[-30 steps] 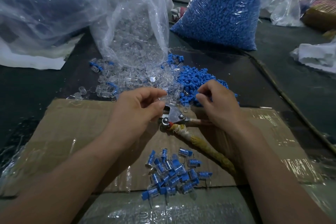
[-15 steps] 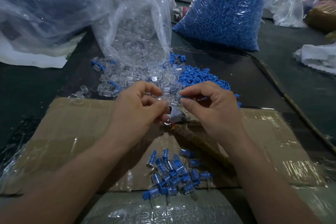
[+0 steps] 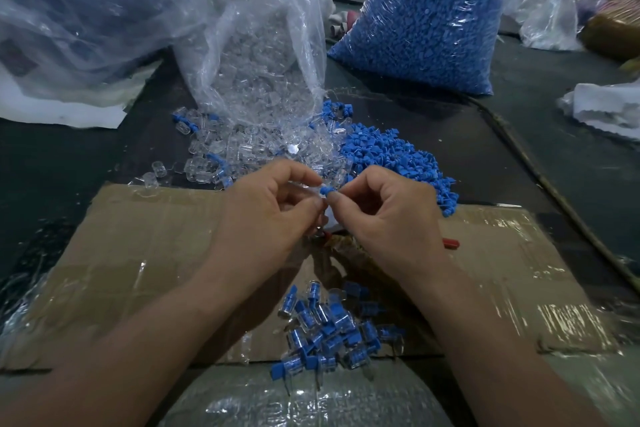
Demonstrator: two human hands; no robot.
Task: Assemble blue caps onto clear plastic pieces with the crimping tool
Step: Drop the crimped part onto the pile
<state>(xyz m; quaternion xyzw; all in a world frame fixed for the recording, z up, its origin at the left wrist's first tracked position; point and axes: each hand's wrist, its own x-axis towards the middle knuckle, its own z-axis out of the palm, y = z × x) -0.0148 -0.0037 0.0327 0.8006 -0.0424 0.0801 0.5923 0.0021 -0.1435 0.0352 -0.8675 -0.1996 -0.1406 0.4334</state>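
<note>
My left hand pinches a clear plastic piece between thumb and forefinger. My right hand pinches a blue cap and holds it against that piece, fingertips of both hands meeting above the cardboard. The crimping tool lies on the cardboard under my hands, mostly hidden; only its red handle tip and a bit of metal show. Loose clear pieces and loose blue caps are piled just beyond my hands. Several assembled pieces lie in a heap near me.
A taped cardboard sheet covers the dark table. An open bag of clear pieces stands behind, a full bag of blue caps at back right, a large plastic bag at back left. White cloth lies far right.
My right hand left the blue cap pile and came in to meet my left hand. A blue cap now shows between the fingertips. Both hands cover the tool's head.
</note>
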